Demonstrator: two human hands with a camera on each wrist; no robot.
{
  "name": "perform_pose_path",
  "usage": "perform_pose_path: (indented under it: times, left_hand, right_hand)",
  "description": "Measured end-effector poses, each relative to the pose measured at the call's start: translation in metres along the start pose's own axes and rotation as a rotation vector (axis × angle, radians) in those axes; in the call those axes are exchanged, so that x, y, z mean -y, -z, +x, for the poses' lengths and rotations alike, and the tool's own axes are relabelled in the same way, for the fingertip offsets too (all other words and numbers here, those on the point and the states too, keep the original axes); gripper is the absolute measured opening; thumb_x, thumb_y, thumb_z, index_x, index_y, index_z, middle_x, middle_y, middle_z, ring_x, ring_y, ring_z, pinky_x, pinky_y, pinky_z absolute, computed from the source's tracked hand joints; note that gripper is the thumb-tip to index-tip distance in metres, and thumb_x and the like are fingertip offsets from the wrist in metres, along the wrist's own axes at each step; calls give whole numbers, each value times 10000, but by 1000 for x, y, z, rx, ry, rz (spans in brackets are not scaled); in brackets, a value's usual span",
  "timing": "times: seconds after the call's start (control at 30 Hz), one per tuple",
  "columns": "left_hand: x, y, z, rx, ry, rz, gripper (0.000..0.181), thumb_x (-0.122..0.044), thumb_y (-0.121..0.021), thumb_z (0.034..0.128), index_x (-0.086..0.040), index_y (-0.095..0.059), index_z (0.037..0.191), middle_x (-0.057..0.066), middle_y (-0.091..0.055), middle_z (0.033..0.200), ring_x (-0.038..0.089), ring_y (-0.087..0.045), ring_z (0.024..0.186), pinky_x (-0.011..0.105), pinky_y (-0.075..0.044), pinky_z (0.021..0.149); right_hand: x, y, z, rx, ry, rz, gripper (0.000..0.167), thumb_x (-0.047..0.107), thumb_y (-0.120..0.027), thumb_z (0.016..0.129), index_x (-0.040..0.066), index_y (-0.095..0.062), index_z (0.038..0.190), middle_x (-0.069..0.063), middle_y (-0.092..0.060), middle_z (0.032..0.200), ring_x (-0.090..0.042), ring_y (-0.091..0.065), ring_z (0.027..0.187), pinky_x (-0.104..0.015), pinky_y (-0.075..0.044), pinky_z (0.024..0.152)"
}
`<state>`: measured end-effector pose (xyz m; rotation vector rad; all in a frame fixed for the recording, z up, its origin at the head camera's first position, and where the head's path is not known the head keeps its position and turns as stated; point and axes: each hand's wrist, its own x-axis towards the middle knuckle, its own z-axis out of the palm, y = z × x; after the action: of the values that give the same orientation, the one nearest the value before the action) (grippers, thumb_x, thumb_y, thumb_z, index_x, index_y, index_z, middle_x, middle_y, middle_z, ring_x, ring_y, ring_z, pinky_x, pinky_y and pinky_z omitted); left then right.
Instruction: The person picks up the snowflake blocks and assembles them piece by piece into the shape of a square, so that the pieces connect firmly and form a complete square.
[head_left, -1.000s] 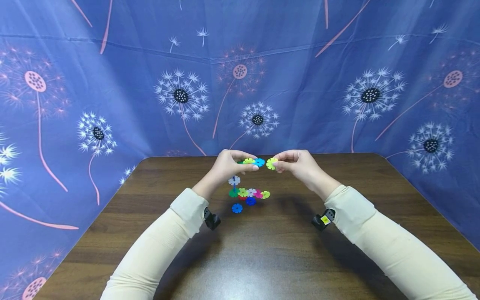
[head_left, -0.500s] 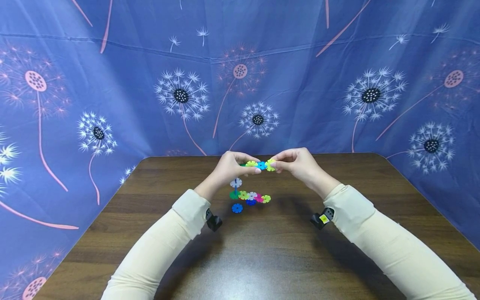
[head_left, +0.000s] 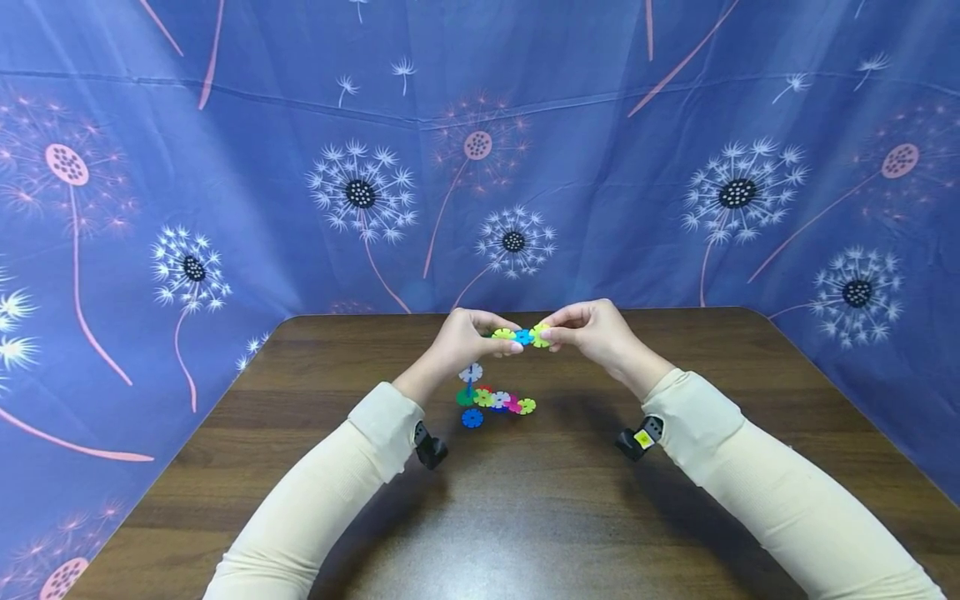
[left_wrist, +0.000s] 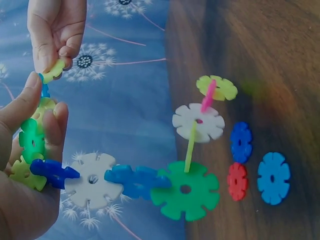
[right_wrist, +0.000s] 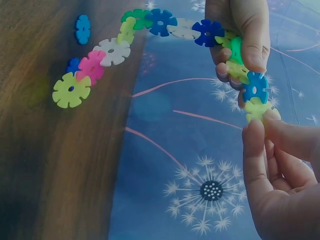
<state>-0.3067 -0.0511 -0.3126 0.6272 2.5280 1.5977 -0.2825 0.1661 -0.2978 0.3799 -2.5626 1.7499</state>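
Observation:
My left hand grips a chain of interlocking plastic snowflake discs above the table's far part. Past its thumb, a light-blue disc sticks out of the chain. With thumb and fingers my right hand pinches a yellow disc, which meets the light-blue disc's edge; whether their slots are fully joined I cannot tell. From the left hand the chain runs through a white disc and a large green disc to a white, a pink and an end yellow disc. Fingers hide part of it.
Loose on the brown wooden table lie a light-blue disc, a red disc and a dark-blue disc, below the hanging chain. A blue dandelion-print cloth hangs behind the table.
The yellow disc in my right hand has come leftward against the light-blue disc; a gap stood between them earlier. The left hand and its chain have shifted slightly right and lower.

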Motion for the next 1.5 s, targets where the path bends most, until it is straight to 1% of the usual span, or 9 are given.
perform_pose_path:
  times: [0.17, 0.4, 0.5, 0.67, 0.87, 1.07, 1.27, 1.4, 1.5]
  left_hand:
    - [0, -1, 0, 0, -3, 9, 259, -252, -819, 779, -142, -771, 1009, 40, -759, 825, 161, -706, 724, 331, -564, 726]
    - [0, -3, 1, -2, -4, -70, 274, -245, -812, 787, -119, -763, 1026, 62, -759, 875, 174, -718, 747, 313, -576, 736]
    - [-1, -3, 0, 2, -33, -29, 262, -279, -810, 791, -158, -765, 1019, 20, -755, 925, 151, -700, 806, 307, -560, 736]
    - [-7, 1, -2, 63, -75, 82, 293, -335, -802, 794, -216, -744, 1055, -52, -729, 1028, 126, -675, 890, 313, -548, 779]
    - [-13, 1, 0, 135, -135, 116, 417, -261, -812, 787, -164, -692, 1175, 8, -725, 1055, 127, -681, 951, 301, -553, 834]
    - [-11, 0, -4, 172, -156, 136, 448, -168, -803, 797, -123, -658, 1219, 52, -699, 1104, 148, -665, 997, 286, -556, 832]
    - [-5, 0, -8, 134, -161, 91, 403, -125, -814, 775, -84, -683, 1155, 72, -712, 1080, 155, -687, 947, 274, -561, 772]
    - [-2, -1, -10, 69, -152, 43, 394, -109, -821, 764, -75, -691, 1133, 85, -723, 1060, 159, -700, 911, 276, -566, 733]
    - [1, 0, -12, -2, -140, 2, 401, -77, -813, 767, -52, -680, 1145, 112, -723, 1046, 178, -704, 906, 282, -574, 744]
  right_hand:
    - [-2, -2, 1, 1, -4, -5, 246, 112, -752, 843, -69, -719, 1006, 4, -737, 803, -89, -650, 653, -261, -555, 696]
    - [4, 3, -1, 11, -18, 13, 265, 155, -752, 850, -32, -720, 1036, 48, -725, 790, -110, -648, 682, -259, -538, 721]
    - [5, 5, -2, 26, 1, -2, 255, 148, -740, 860, -23, -718, 1049, 49, -722, 800, -112, -636, 699, -251, -527, 717]
    - [13, 9, -3, 51, 39, -76, 226, 129, -709, 885, 8, -720, 1076, -5, -738, 868, -159, -648, 774, -254, -520, 720]
    - [21, 12, -2, 69, 20, -77, 247, 151, -711, 886, 37, -719, 1106, -5, -749, 929, -141, -667, 821, -272, -539, 752]
    - [22, 7, 1, 76, 29, -74, 250, 148, -725, 874, 35, -719, 1097, -18, -743, 921, -155, -681, 823, -275, -551, 754]
    - [21, 0, 4, 76, 56, -63, 315, 165, -728, 874, 23, -687, 1152, -48, -708, 912, -163, -667, 818, -276, -544, 773]
    - [18, -1, 5, 54, 51, -45, 322, 198, -703, 898, 36, -675, 1175, -20, -712, 901, -144, -656, 818, -289, -509, 830]
    - [16, 0, 5, 26, 32, -14, 328, 232, -687, 912, 51, -669, 1185, 37, -720, 882, -104, -658, 814, -292, -496, 853]
